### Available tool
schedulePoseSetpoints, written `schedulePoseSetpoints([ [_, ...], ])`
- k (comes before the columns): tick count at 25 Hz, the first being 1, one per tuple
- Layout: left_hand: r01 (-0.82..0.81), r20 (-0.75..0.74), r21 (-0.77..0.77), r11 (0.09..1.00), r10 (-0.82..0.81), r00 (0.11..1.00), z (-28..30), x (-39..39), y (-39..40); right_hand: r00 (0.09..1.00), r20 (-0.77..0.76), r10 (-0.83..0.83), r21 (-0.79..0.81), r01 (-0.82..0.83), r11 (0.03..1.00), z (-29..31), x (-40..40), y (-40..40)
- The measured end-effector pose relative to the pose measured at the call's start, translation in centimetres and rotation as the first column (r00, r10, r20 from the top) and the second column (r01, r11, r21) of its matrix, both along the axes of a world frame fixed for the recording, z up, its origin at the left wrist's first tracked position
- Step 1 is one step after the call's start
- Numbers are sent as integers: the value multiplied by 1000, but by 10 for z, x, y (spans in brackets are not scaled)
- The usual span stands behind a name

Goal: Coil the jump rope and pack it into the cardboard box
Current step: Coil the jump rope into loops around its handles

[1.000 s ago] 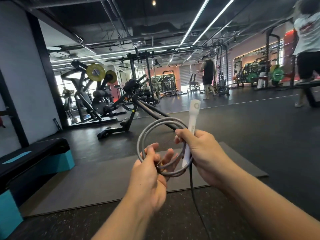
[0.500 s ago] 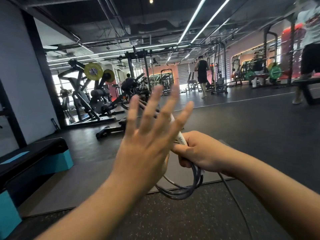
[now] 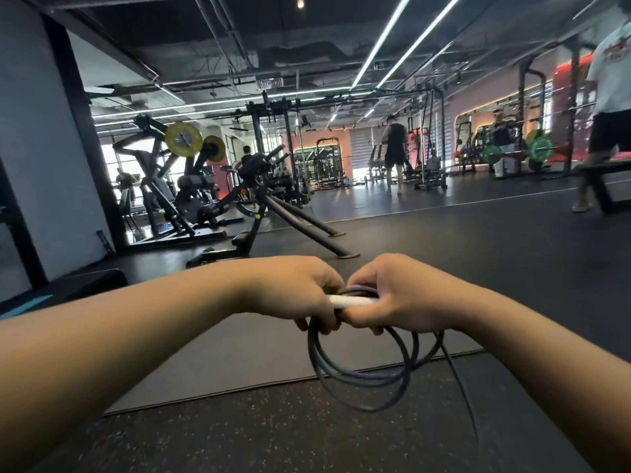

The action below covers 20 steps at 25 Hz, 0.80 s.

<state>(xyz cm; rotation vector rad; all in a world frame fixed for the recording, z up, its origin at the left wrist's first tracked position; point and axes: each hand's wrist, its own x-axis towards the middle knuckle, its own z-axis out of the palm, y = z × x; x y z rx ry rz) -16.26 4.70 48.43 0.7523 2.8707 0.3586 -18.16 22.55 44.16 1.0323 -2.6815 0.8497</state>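
The grey jump rope (image 3: 358,373) hangs in several loops below my two hands, held out in front of me at mid-frame. Its white handle (image 3: 348,301) lies level between the hands. My left hand (image 3: 293,291) is closed on the handle's left end and the coil. My right hand (image 3: 399,295) grips the handle's right end and the top of the loops. A loose tail of rope (image 3: 461,380) trails down to the right and out of sight. No cardboard box is in view.
A grey floor mat (image 3: 239,363) lies below my hands on dark speckled rubber flooring. A black and teal step platform (image 3: 68,288) sits at the left. A black bench frame (image 3: 273,220) and weight machines stand ahead. People stand in the background and at the far right.
My left hand, spread open in the air half a second ago, has come down and closed on the handle and coil. The handle has turned from upright to level, and the loops now hang downward.
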Motion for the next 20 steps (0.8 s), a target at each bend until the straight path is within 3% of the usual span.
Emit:
schedulePoseSetpoints([
  [2,-14,74,0,1000,14,997,0,2,-1,1000,-23,9,60,-7,998,5,-3,1],
  [5,9,-91,-205,979,-28,995,2,5,-9,996,-88,0,160,14,987,19,-8,6],
  [7,-12,-162,-234,972,-26,987,4,6,-19,996,-86,9,188,7,982,30,-10,11],
  [11,-35,-223,-205,978,-11,975,9,8,-51,999,35,4,72,-7,997,48,-17,25],
  [15,-105,-212,37,994,110,971,5,3,-85,986,140,-86,-163,108,981,48,-28,54],
  [17,-133,-128,281,950,175,976,-4,1,-102,969,224,-103,-278,165,946,37,-30,65],
  [19,-155,2,597,787,191,981,-15,-1,-109,946,309,-93,-409,221,886,20,-32,65],
  [20,-184,66,738,650,202,977,-21,-3,-106,934,357,-35,-493,220,842,11,-32,60],
])
